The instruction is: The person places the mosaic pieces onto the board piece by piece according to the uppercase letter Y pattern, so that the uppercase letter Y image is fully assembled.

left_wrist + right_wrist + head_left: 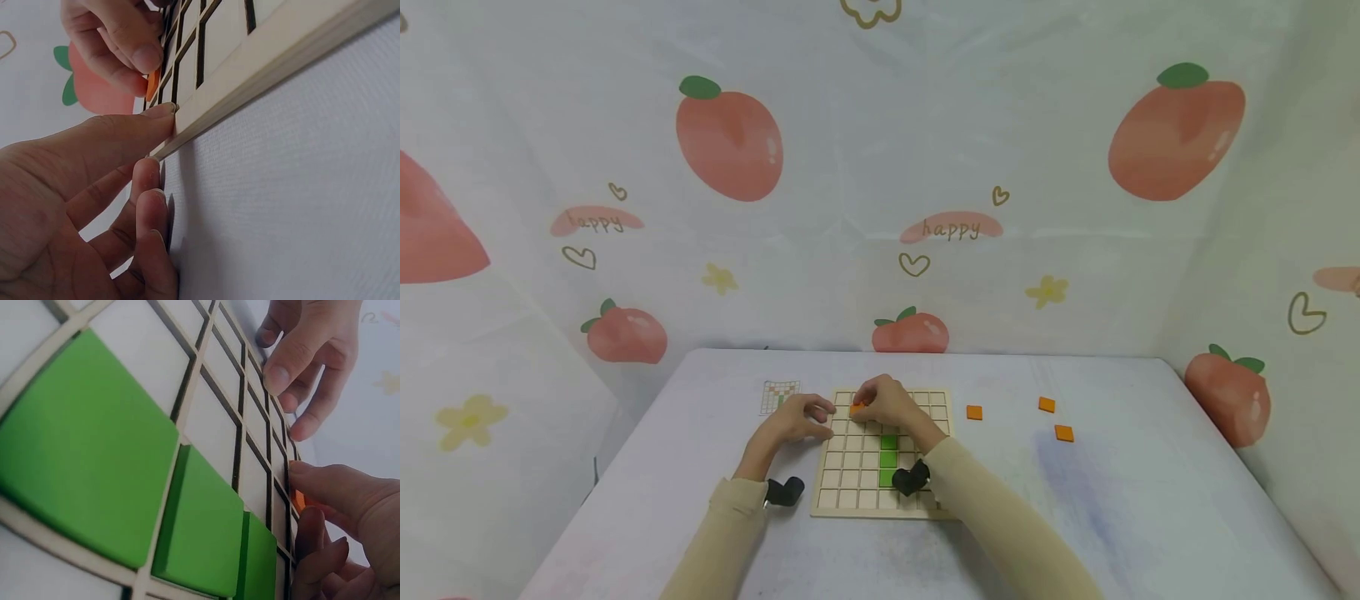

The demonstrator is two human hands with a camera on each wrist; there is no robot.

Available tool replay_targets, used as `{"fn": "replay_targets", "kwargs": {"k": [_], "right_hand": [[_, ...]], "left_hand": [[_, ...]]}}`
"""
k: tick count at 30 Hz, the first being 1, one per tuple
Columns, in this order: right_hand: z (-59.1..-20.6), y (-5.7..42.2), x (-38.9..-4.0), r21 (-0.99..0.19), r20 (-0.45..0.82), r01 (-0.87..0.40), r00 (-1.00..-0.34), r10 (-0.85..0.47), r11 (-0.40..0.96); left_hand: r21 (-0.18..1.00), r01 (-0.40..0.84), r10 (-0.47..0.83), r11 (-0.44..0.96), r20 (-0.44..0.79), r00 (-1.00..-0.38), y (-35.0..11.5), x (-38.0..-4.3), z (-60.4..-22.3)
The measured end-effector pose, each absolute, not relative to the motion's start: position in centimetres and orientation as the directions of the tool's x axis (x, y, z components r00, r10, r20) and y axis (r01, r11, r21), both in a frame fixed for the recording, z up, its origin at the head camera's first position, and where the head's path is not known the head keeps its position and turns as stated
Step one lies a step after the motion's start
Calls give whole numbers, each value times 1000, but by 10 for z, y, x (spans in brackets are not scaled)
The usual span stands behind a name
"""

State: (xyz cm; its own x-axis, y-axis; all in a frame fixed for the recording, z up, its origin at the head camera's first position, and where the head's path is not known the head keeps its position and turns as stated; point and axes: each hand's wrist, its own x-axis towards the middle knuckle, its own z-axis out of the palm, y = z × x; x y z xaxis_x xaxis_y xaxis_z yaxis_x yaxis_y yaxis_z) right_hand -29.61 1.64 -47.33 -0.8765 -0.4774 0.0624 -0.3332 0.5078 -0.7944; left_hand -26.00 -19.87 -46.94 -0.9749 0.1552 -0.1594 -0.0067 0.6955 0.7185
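**Orange tile in my right hand, far-left part of the board**

Nearest: my two cream sleeves (1015, 525), one black wrist device (786, 492) at each cuff, both arms over the white surface (1075, 525).

Next, one wooden grid board (852, 478). Three green tiles (888, 459) sit in consecutive cells of one column. Arms and hands hide some cells, so no full cell count.

Left hand (799, 419): fingers loosely bent, grasping nothing, thumb tip at the board's left rim, seemingly steadying it.

Right hand (889, 403): thumb and finger pinch one orange tile (857, 410) at the far-left cells. Can't tell if it's seated or just above.

Step in hand, my read: placing this orange tile. Next move calls for squaring its edges to the cell, pressing it flat, then letting go.

Right of the board, apart from it: three loose orange tiles (1063, 433) flat on the surface. Orange total in view: four.

Left of the board, near its far end: one printed grid card (780, 397) with coloured cells, too small to read exactly; probably the pattern.

Farthest: white fruit-print backdrop (820, 258).
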Motion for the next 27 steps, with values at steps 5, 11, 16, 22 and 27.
{"fn": "replay_targets", "kwargs": {"k": [5,11,16,22,27], "right_hand": [[-470,22,-297,-813,70,-332,-871,-485,478],[-464,34,-298,-831,84,-335,-865,-494,444],[-455,51,-296,-844,111,-350,-855,-506,406],[-455,78,-293,-851,117,-351,-852,-511,391],[-459,99,-290,-855,100,-331,-861,-498,400]], "left_hand": [[728,1,162,686,-151,-975,-198,-260,-468],[727,-18,145,687,-161,-976,-196,-259,-467],[729,-13,144,685,-153,-978,-196,-260,-467],[724,-15,139,689,-153,-978,-197,-259,-469],[724,-12,144,690,-153,-978,-197,-258,-468]]}}
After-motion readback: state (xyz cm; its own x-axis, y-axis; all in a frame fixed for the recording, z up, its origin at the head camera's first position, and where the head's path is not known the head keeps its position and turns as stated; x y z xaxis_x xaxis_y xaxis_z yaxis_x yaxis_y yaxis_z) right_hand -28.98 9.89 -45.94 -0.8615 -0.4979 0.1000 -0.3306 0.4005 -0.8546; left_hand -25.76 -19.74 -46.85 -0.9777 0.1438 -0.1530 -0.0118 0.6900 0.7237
